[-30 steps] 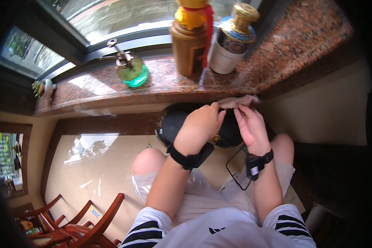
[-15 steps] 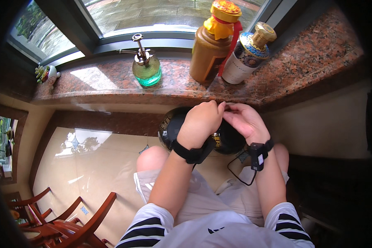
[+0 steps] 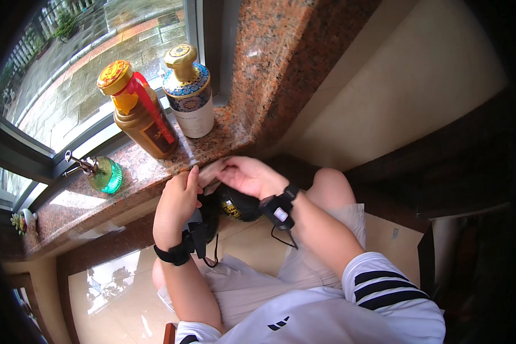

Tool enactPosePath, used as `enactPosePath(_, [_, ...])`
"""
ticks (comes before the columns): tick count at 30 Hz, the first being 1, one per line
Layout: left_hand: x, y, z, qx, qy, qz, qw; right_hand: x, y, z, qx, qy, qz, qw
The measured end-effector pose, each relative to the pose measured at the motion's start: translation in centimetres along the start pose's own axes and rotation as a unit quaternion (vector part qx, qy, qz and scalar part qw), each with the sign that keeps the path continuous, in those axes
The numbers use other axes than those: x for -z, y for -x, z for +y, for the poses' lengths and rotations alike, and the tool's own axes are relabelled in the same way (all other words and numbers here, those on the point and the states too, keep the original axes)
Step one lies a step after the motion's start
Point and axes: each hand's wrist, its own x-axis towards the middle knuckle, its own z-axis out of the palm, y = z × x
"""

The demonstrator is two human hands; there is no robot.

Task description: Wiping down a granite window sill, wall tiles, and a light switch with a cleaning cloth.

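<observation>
My left hand (image 3: 176, 202) is raised close to the sill's edge, its thumb upright and its fingers bent inward. Facing it, my right hand (image 3: 251, 176) has its palm half turned up and its fingers curled toward the left. A pale, thin thing (image 3: 211, 174) shows blurred between the two hands; its kind cannot be made out. Just below them are black, rounded, shiny things with gold lettering, one of them (image 3: 241, 205) under my right hand, resembling boxing gloves. My left wrist partly hides the other. Both wrists carry black strapped devices with cables.
On the granite sill (image 3: 80, 212) stand a brown bottle (image 3: 146, 129) with a red ribbon, a white and blue bottle (image 3: 194, 112) with a gold stopper, a green glass spray bottle (image 3: 105, 175) and a small potted succulent (image 3: 26, 221). Window and wall border the sill.
My view has swung to the right, so the sill and bottles appear farther left and slanted. The hands have come slightly apart, and a pale thing now shows between them.
</observation>
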Motion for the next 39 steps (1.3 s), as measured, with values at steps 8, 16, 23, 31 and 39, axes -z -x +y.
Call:
enactPosePath(8, [0.1,0.3,-0.5,-0.065,-0.056,0.086,0.993,1.9,5.7,-7.8,0.125,0.078,0.087,0.985])
enactPosePath(16, [0.2,-0.4,-1.3,-0.095,-0.050,0.108,0.988,4.6,9.9,-11.7,0.316,0.354,0.194,0.859])
enactPosePath(23, [0.1,-1.0,-2.1,-0.116,-0.052,0.129,0.983,7.8,7.2,-9.2,0.245,0.332,0.177,0.894])
enactPosePath(31, [0.7,-2.2,-3.8,-0.071,-0.002,0.100,0.992,8.6,3.9,-8.7,0.268,0.242,0.053,0.931])
enactPosePath(39, [0.1,-1.6,-1.9,-0.046,0.000,0.098,0.994,9.4,3.5,-8.7,0.250,0.229,0.066,0.938])
